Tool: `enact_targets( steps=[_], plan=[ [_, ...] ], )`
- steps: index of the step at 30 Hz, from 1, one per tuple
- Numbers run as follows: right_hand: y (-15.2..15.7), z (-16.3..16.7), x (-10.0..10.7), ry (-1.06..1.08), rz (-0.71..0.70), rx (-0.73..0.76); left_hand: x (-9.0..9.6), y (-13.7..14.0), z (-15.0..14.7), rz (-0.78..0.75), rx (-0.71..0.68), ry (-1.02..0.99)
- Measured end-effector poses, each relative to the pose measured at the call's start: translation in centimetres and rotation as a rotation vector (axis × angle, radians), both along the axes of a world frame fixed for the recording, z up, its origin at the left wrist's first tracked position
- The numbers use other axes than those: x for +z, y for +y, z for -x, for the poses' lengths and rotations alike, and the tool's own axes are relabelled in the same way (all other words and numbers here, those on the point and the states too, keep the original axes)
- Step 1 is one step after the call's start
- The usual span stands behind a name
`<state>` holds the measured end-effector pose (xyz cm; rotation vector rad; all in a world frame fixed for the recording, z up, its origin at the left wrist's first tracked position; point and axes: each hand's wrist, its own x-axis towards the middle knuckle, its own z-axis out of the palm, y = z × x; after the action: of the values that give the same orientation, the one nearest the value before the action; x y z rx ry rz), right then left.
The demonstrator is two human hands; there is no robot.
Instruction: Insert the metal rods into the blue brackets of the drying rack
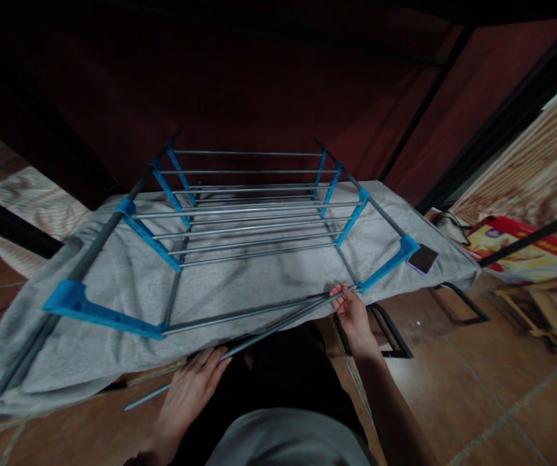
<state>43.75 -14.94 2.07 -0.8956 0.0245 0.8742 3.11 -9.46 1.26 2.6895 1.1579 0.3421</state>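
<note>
A rack (pixel 254 210) of grey metal tubes and blue plastic brackets stands before me. It looks like a shoe rack or drying rack, lying across a grey cloth. My right hand (pixel 349 307) pinches a loose grey metal rod (pixel 278 327) close to the lower right blue bracket (pixel 388 265). Toward the lower left, my left hand (pixel 195 378) is closed over the same rod, whose far end sticks out past the palm. This rod slants beside the rack's front crossbar (pixel 225 318). The lower left blue bracket (pixel 103 314) sits at that bar's other end.
The grey cloth (pixel 259 275) covers the surface under the rack. A phone (pixel 423 259) lies on it at the right. Beyond are a red and yellow box (pixel 511 246), a wooden frame (pixel 555 317) and black metal legs (pixel 385 333) on the tiled floor. Dark red fabric rises behind.
</note>
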Motion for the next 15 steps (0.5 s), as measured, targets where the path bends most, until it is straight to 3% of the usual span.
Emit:
enact_targets(
  steps=[7,12,15],
  plan=[
    [-1.2,-1.5,-0.6,0.026,0.081,-0.062,1.3,0.1,-2.1,-0.014,-0.021,0.013],
    [-3.7,-3.7,-1.2,0.094,0.133,0.026,3.2,0.0,-5.2,-0.026,-0.084,0.022],
    [-4.8,-5.3,-2.0,0.188,0.064,0.045,3.8,0.4,-6.4,-0.009,-0.116,0.063]
  ],
)
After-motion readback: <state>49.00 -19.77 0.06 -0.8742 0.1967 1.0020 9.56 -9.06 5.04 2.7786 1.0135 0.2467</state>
